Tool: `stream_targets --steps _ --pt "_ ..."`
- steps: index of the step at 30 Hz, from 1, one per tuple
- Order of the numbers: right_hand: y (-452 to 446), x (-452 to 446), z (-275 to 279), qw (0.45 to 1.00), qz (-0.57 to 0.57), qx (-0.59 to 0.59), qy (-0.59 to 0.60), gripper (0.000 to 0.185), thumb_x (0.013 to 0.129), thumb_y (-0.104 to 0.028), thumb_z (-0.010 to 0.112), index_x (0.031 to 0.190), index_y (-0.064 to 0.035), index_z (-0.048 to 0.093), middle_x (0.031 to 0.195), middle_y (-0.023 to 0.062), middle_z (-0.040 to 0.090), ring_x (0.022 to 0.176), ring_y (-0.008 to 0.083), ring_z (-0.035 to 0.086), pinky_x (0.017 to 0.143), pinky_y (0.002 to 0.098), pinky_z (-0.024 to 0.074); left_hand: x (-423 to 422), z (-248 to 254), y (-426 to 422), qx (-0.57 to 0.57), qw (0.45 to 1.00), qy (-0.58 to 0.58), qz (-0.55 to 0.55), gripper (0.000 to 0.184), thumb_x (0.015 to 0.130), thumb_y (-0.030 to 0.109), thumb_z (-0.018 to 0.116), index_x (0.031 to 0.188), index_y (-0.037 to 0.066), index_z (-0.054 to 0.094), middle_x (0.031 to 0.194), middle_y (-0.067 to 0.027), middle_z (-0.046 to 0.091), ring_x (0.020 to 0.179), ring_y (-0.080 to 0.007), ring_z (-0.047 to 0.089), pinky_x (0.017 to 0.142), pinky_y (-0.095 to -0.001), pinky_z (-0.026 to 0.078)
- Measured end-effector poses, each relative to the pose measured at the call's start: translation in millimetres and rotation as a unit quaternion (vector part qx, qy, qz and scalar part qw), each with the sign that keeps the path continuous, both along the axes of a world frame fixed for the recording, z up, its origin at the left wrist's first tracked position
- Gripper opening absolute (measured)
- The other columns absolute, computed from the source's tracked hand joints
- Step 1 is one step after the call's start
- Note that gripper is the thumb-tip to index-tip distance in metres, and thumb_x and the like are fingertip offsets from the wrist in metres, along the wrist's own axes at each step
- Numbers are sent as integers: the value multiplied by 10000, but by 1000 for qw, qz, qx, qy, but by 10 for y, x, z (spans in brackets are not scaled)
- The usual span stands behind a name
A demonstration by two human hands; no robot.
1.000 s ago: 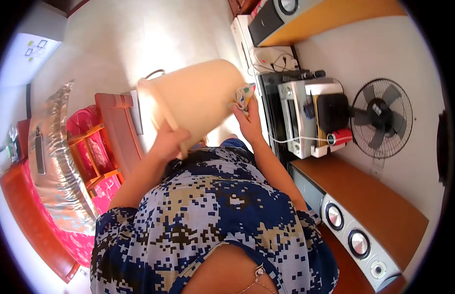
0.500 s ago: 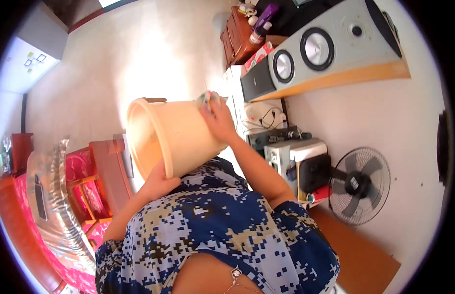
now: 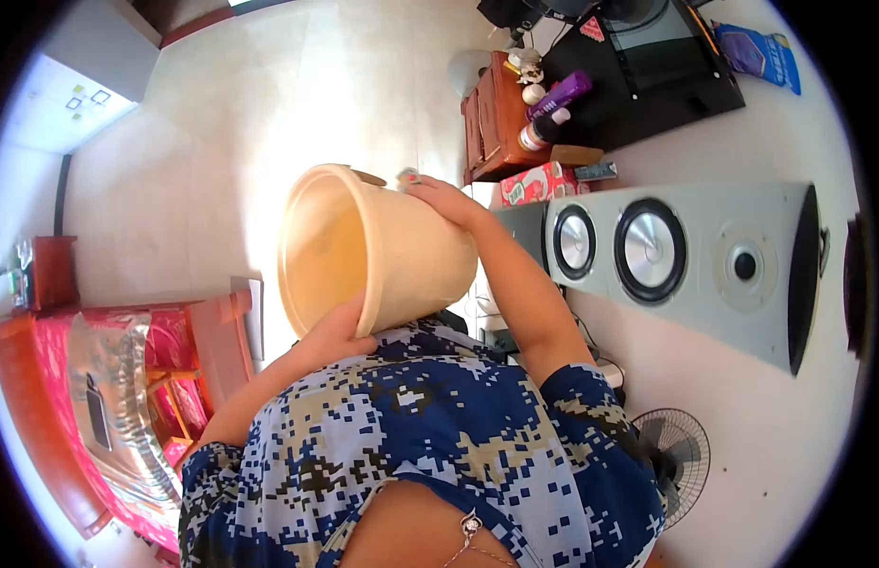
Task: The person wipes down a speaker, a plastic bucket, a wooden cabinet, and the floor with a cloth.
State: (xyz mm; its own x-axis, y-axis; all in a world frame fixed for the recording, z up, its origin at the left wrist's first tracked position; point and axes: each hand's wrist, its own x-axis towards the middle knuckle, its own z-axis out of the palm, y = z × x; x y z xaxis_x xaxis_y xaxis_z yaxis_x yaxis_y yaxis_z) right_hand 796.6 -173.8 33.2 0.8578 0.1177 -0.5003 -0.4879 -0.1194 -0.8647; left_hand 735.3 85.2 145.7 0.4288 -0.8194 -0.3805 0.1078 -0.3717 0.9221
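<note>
A cream plastic bucket (image 3: 416, 260) lies tilted on its side in front of my body, its mouth facing left. My left hand (image 3: 339, 333) grips the near edge of the rim, with the thumb outside and the fingers hidden within. On the far side of the bucket, my right hand (image 3: 447, 199) is closed on a small multicoloured cloth (image 3: 408, 177) at the outer wall. Most of the cloth is hidden behind the fingers and the bucket. A brown handle piece (image 3: 368, 177) shows at the rim's far side.
At right stand a tall grey speaker (image 3: 714, 260) and a black fan (image 3: 674, 464). Beyond them, a reddish wooden cabinet (image 3: 496, 128) holds bottles and a purple container (image 3: 564, 93). A wooden seat with pink cushions (image 3: 56, 364) is at left. Pale floor tiles (image 3: 222, 142) stretch ahead.
The view has turned, so the speaker and fan sit lower. The bucket appears farther right in view. My right hand with the cloth has slid toward the bucket's far side; my left hand keeps the rim.
</note>
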Motion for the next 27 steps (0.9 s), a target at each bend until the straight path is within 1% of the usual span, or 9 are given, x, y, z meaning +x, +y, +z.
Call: stream_targets --steps 6,9,12,15,18,20,21,22,27 --pt "-263 502 88 977 -120 -45 -167 431 833 -266 520 1184 -17 491 1241 187 434 1138 296 444 968 344 340 1126 -147 -309 -36 996 -42 -69 766 667 -28 501 1374 60 220 1214 -226 456 1134 -329 455 960 -362 351" --pt "275 890 610 885 -74 -263 -377 407 783 -192 559 1153 -30 514 1222 209 437 1140 352 429 989 399 320 1882 -329 -496 19 998 7 55 752 664 -44 481 1367 51 232 1212 -208 458 1121 -312 470 943 -360 377" --pt "392 1118 663 842 1 -329 -428 318 705 -83 572 1021 -60 598 1161 200 482 1129 388 420 982 421 331 2556 -264 -546 -166 931 255 203 710 653 -58 468 1332 33 283 1184 -171 480 1083 -272 500 897 -354 423" --pt "155 1318 325 887 -1 -335 -319 293 694 1 542 964 -71 630 1136 173 506 1119 372 436 964 401 356 3232 -313 -540 -133 913 256 287 661 648 -62 466 1289 19 329 1161 -128 503 1041 -238 527 853 -339 455" --pt "-384 1191 -628 938 -297 -106 -145 326 728 47 532 1026 -68 599 1043 79 533 954 205 521 819 301 435 3742 -520 -518 -113 921 207 309 633 652 -55 467 1270 15 350 1133 -108 518 1009 -224 535 825 -322 459" --pt "-870 1118 -929 902 -430 -33 -37 366 719 66 539 1064 -50 583 957 46 526 899 134 515 758 241 424 3905 -637 -520 -64 928 155 332 634 654 -44 472 1273 18 348 1130 -102 518 995 -213 536 815 -304 454" --pt "-1103 1109 -1103 885 -433 -169 -28 352 715 53 552 1050 -44 593 948 49 531 892 135 517 743 238 420 3958 -709 -526 -37 930 128 342 635 656 -39 475 1275 19 348 1128 -99 518 988 -207 536 810 -295 451" --pt "-1229 1238 -993 871 -467 -139 -63 311 723 26 565 1027 -28 600 951 72 522 891 165 523 761 258 418 4002 -786 -535 -36 928 139 344 637 656 -27 485 1276 23 349 1127 -100 516 987 -195 529 808 -284 440" --pt "-2055 1719 -1686 795 -388 -463 -65 318 748 -33 595 1066 -42 585 1218 200 419 1075 345 459 881 360 403 4043 -1128 -657 96 877 223 414 651 649 -31 487 1281 20 343 1112 -109 517 1017 -226 517 842 -329 440"
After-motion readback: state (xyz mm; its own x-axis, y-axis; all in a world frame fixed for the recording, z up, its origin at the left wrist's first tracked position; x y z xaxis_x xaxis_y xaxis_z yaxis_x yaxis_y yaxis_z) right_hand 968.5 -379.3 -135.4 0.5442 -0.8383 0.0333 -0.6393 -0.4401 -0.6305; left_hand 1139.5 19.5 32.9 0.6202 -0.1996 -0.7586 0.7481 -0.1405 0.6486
